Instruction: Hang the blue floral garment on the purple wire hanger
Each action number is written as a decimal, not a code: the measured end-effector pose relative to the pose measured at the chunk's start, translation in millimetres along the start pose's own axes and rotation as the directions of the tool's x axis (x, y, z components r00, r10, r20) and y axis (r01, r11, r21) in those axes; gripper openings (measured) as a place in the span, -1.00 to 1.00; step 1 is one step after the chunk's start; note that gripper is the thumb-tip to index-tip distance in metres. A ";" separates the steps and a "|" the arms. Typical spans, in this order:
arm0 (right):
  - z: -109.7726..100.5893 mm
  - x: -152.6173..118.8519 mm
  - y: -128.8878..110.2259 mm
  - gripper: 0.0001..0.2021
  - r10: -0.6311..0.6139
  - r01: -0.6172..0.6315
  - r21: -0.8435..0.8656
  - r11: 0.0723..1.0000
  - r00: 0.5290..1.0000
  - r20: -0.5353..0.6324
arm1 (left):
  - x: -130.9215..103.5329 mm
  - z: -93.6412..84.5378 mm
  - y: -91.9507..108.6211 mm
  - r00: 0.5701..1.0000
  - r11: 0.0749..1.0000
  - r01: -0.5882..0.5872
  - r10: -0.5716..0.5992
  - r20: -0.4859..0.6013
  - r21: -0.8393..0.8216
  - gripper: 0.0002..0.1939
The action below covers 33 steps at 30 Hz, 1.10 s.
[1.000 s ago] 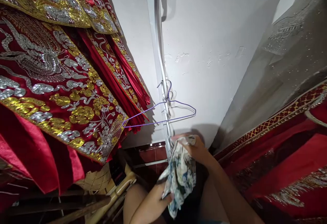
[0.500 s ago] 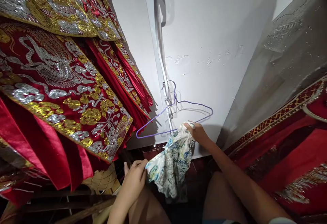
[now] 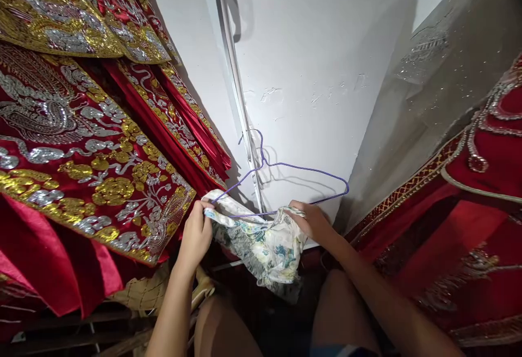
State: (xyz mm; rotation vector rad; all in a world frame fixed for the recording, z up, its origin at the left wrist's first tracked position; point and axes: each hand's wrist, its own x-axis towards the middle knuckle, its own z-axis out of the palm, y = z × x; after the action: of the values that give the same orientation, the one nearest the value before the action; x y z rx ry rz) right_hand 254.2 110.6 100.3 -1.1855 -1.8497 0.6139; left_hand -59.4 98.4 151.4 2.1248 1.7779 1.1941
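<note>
Red garments [image 3: 81, 145] heavy with gold and silver embroidery fill the whole left side of the frame, hung in overlapping layers; I count at least three hems stepping back toward the upper left. More red embroidered cloth [image 3: 481, 194] takes up the right edge, with a grey sheer sequinned fabric [image 3: 440, 91] above it. Between them, in the upper middle, stands a white wall [image 3: 318, 47] with a thin vertical rail [image 3: 240, 107] running down it.

A woven basket [image 3: 142, 294] shows at the lower left under the red hems; what it holds cannot be told.

One purple wire hanger [image 3: 285, 175] hangs by its hook from the rail, in the middle of the frame. Just below it, stretched between two hands, is one small floral garment [image 3: 261, 243], white with blue and green flowers, crumpled and sagging in the middle. Its top edge lies along the hanger's lower bar, touching it.

The left hand [image 3: 196, 235] pinches the garment's left corner, fingers curled tight on the cloth. The right hand [image 3: 312, 221] grips the right corner, fingers pressed together over the fabric.
</note>
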 end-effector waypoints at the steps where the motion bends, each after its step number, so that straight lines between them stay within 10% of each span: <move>1: 3.7 -0.5 -1.5 -0.64 0.007 -0.007 0.004 1.000 1.000 0.006 | 6.0 0.7 4.1 0.999 0.999 -0.032 0.033 0.032 -0.026 -0.83; 8: -0.4 -8.7 -17.7 -0.78 0.018 -0.020 0.017 1.000 0.992 0.121 | 34.8 11.9 17.7 0.968 0.975 -0.203 0.214 0.129 -0.095 -0.68; 12: -25.1 -22.3 -19.8 -0.33 -0.039 0.055 -0.059 0.997 0.967 0.253 | 38.8 10.7 5.0 0.948 0.957 -0.275 0.287 0.140 -0.093 -0.59; 16: -52.2 -32.0 -4.2 -0.11 -0.116 0.125 -0.185 0.975 0.992 0.059 | 39.1 4.6 -3.7 0.943 0.951 -0.308 0.310 0.120 -0.029 -0.58; 20: -77.8 -29.2 12.1 -0.24 -0.089 0.042 -0.213 0.976 0.972 -0.216 | 37.3 1.8 -0.3 0.941 0.950 -0.313 0.310 0.140 0.000 -0.56; 28: -89.0 -35.8 -2.3 -0.75 -0.394 0.378 -0.129 0.917 0.909 -0.134 | 40.0 0.6 -4.3 0.947 0.951 -0.309 0.307 0.099 0.004 -0.57; 33: -89.8 -48.3 -14.0 -0.78 -0.394 0.354 -0.194 0.915 0.886 -0.244 | 39.2 -2.2 -0.9 0.943 0.952 -0.301 0.305 0.131 -0.046 -0.58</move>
State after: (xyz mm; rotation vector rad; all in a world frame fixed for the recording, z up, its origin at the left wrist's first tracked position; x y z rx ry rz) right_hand 333.2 58.1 140.1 -0.9094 -1.8307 0.0886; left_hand -61.7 132.2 171.3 2.4655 1.4078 1.0909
